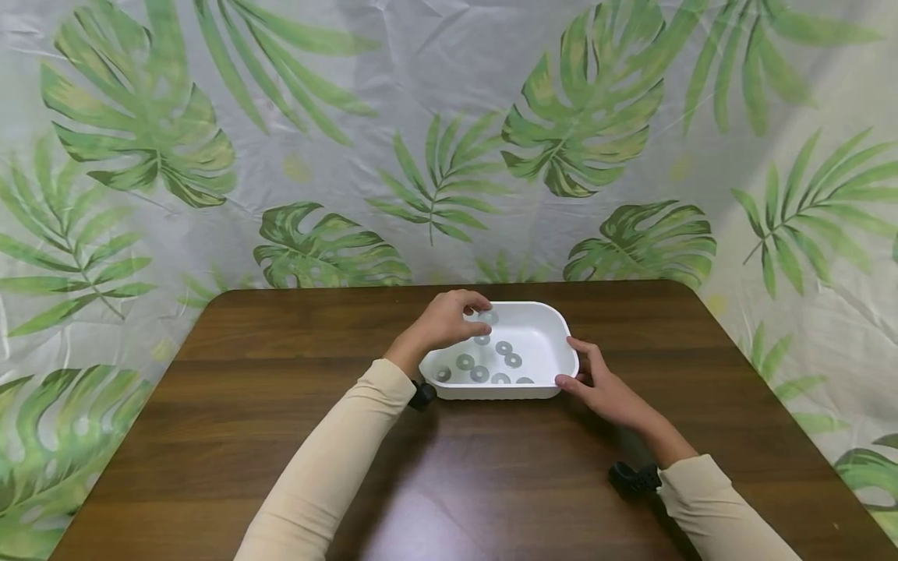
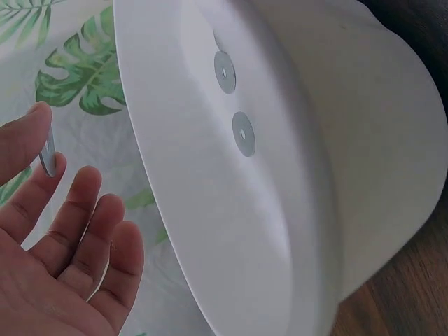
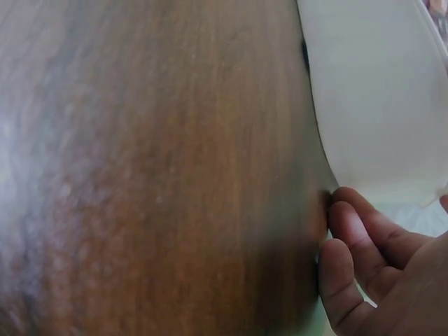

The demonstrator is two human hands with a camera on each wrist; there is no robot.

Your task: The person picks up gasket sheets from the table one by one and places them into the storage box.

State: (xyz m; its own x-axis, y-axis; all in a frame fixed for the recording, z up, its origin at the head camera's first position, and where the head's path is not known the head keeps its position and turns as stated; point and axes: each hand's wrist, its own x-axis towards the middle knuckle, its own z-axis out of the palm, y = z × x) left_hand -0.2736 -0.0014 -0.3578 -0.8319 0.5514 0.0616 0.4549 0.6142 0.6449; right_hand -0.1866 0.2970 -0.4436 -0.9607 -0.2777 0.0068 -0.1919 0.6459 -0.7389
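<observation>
A white oblong plastic basin (image 1: 529,392) stands near the table's far edge with several flat grey metal washers (image 1: 479,374) on its floor. Over its left part my left hand (image 1: 449,318) hovers. Between thumb and forefinger it pinches one washer (image 2: 49,155), seen nearly edge-on in the left wrist view; the other fingers are loosely bent. At the basin's right end, my right hand (image 1: 605,389) grips the corner, thumb at the front and fingers along the side. In the right wrist view, its fingertips (image 3: 336,262) are low beside the basin's outer wall (image 3: 381,91).
The dark brown wooden table (image 1: 281,436) extends around the basin. Behind it hangs a pale cloth (image 1: 456,62) printed with green leaves. Black straps (image 1: 634,478) circle both wrists.
</observation>
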